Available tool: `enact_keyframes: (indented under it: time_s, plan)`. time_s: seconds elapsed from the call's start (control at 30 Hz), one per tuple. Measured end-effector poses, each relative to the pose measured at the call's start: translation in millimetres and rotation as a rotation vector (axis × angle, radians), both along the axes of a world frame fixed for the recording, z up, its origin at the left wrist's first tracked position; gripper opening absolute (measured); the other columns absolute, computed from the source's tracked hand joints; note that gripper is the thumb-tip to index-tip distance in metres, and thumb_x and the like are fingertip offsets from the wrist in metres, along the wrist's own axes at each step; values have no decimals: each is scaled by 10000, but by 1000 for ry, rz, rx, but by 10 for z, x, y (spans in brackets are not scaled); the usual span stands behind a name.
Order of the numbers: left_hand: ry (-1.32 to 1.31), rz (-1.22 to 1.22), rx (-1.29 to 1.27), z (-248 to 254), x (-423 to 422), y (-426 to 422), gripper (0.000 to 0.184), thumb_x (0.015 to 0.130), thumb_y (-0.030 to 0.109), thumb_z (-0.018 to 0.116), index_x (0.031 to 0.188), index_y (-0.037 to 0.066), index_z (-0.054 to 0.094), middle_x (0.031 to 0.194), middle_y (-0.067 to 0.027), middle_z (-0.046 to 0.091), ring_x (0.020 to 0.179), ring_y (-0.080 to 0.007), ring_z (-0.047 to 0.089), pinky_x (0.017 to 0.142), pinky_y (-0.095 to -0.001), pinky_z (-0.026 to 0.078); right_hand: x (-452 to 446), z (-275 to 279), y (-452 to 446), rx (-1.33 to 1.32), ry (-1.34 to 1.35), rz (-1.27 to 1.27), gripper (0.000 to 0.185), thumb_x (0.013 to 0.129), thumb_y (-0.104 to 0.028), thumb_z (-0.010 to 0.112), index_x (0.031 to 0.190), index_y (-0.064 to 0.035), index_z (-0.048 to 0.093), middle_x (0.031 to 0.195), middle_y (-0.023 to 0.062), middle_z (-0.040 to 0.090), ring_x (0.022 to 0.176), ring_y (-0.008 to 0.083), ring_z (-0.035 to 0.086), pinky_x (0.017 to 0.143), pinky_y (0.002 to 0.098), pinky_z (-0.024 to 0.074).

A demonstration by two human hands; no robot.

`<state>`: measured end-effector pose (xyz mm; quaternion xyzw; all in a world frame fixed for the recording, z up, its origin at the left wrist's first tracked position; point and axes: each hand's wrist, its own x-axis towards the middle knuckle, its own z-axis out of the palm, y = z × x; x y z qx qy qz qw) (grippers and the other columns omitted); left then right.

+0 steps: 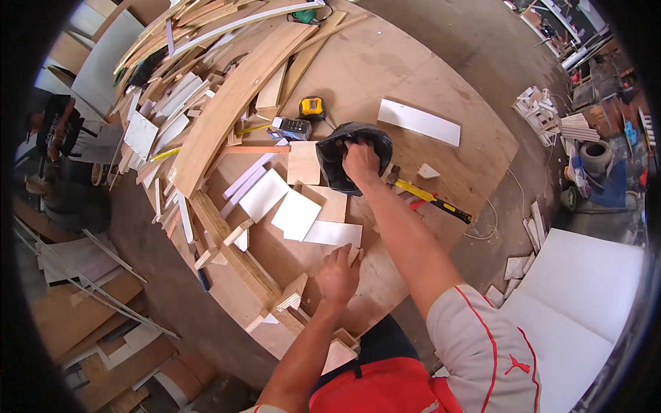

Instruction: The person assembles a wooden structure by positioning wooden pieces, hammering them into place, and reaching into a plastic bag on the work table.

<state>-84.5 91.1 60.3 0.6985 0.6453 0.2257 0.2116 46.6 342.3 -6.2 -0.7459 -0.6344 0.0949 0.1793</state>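
Note:
My right hand (361, 164) reaches into a black plastic bag (326, 168), which stands with its mouth open on the plywood tabletop (441, 82). Its fingers are bent down inside, and what they touch there is hidden. Nearer to me, my left hand (336, 277) is closed, with a small piece of wood (355, 256) at its fingertips. Just beyond it lie a white rectangular panel (334, 233) and a white square panel (297, 215). A hammer (434, 200) with a yellow and black handle rests to the right of the bag.
A yellow tape measure (312, 107) and a small box (291, 128) sit behind the bag. A white strip (418, 122) lies at the right. Wooden frame boards (237, 249) run along the left, beside a long plank (241, 103) and piled offcuts. Another person (58, 127) is at far left.

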Motion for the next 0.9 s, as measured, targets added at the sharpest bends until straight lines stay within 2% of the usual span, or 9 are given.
enact_keyframes:
  time_s: [0.07,0.17,0.27,0.4,0.5,0.63,0.73,0.83,0.9]
  plan:
    - [0,-17,6,-10,36,23,347,915,326,752,1113,43,721,1042,-152,743,924,-346,703,798,-445,574,47,184,-16,-137,43,-9,205,865,-219,727,1048,-143,782,1136,163,704,1112,349,656,952,455,564]
    - [-20,-26,-39,-2,51,32,351,922,322,746,1139,49,711,1086,-157,729,959,-359,689,823,-462,557,185,65,32,-151,102,32,199,850,-211,730,1039,-185,786,1181,174,690,1090,360,663,905,476,573]
    - [-43,-28,-38,29,16,17,361,927,321,741,1163,51,700,1097,-157,723,963,-368,684,816,-471,549,289,140,16,-222,163,8,200,846,-193,722,1037,-176,779,1139,146,695,1056,391,672,862,474,585]
    - [4,-67,-96,43,-90,-37,379,930,309,735,1197,45,681,1088,-158,720,954,-376,685,803,-476,549,355,133,-118,29,-17,86,115,856,-191,718,955,-142,749,1095,155,665,1020,368,664,837,463,580]
    - [-20,-59,-139,53,-121,-43,443,852,201,769,1245,36,649,1097,-178,707,966,-382,679,829,-476,558,319,280,-83,114,13,177,120,871,-201,708,965,-140,753,1118,146,663,1073,358,650,834,455,582]
    - [-44,-56,-116,26,-123,-41,435,848,188,765,1241,45,648,1091,-173,707,969,-386,675,836,-479,555,226,53,46,-6,-151,144,167,831,-173,729,993,-155,768,1183,91,686,1147,341,633,870,437,577]
    - [-42,-47,-128,1,-124,-50,426,835,182,767,1224,50,656,1090,-169,708,967,-386,674,843,-480,553,276,21,96,-105,-140,184,203,833,-184,727,1028,-160,779,1205,105,696,1132,340,652,890,442,578]
    - [-45,-36,-142,-56,-121,-55,420,822,185,770,1207,53,664,1090,-166,709,966,-384,673,846,-480,553,328,120,66,-147,-78,211,152,907,-175,684,982,-72,768,1072,130,739,1061,342,687,892,464,567]
    - [-59,-31,-136,-75,-148,-53,418,817,189,770,1199,55,668,1090,-166,709,966,-384,673,845,-481,553,374,204,38,-149,90,166,175,904,-190,704,992,-52,765,1055,153,738,1031,350,697,892,451,565]
